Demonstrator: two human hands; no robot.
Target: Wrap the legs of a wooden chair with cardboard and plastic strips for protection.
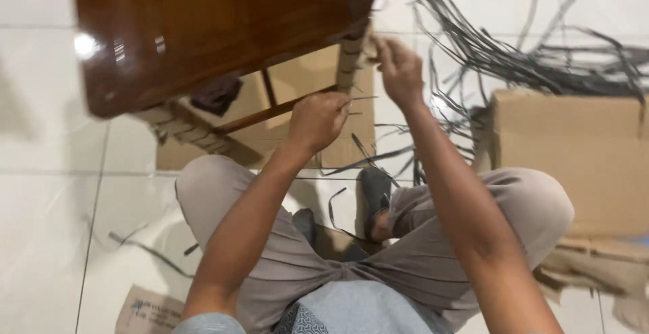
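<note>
A glossy brown wooden table (203, 23) stands in front of me, seen from above. One of its legs (351, 60) is wrapped in pale woven strip. My left hand (318, 119) is closed on a thin strip end beside that leg, near a lower crossbar (270, 112). Higher up, against the same leg, my right hand (400, 70) pinches the wrapping strip. I sit cross-legged on the floor in beige trousers (419, 253).
A tangle of grey strips (527, 57) spreads over the white tiled floor at the upper right. A cardboard box (574, 151) sits to my right. Flat cardboard (297, 77) lies under the table. Loose strip pieces (149, 249) lie at the left.
</note>
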